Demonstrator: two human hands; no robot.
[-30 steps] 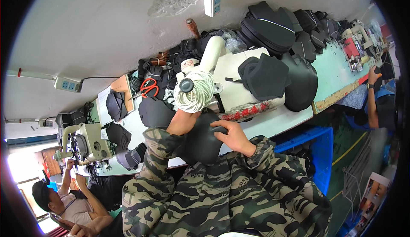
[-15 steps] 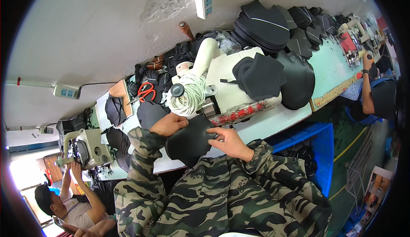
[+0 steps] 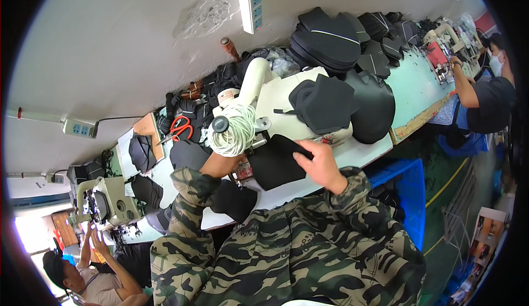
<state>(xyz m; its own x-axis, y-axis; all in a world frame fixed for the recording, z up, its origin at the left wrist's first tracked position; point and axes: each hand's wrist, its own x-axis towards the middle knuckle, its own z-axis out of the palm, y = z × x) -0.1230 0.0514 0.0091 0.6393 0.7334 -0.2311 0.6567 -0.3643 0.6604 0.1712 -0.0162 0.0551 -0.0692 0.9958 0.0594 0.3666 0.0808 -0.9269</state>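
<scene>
A black flat fabric panel stands tilted at the front of a cream sewing machine. My right hand pinches its upper right edge between thumb and fingers. My left hand reaches in beside the machine's needle end, below a coil of whitish cord. Its fingers are mostly hidden there, so what they hold does not show. Under my left forearm, a second black piece hangs over the table's front edge. More black cut panels lie stacked on the machine's body.
Red-handled scissors lie left of the machine. Piles of black panels stand along the wall. A blue bin is at the right below the table. Co-workers sit at other machines, one at the far left, one at the right.
Both hands held a black piece at the table edge; now my right hand has raised a panel at the machine. My left hand has moved in toward the needle end. The view has shifted slightly.
</scene>
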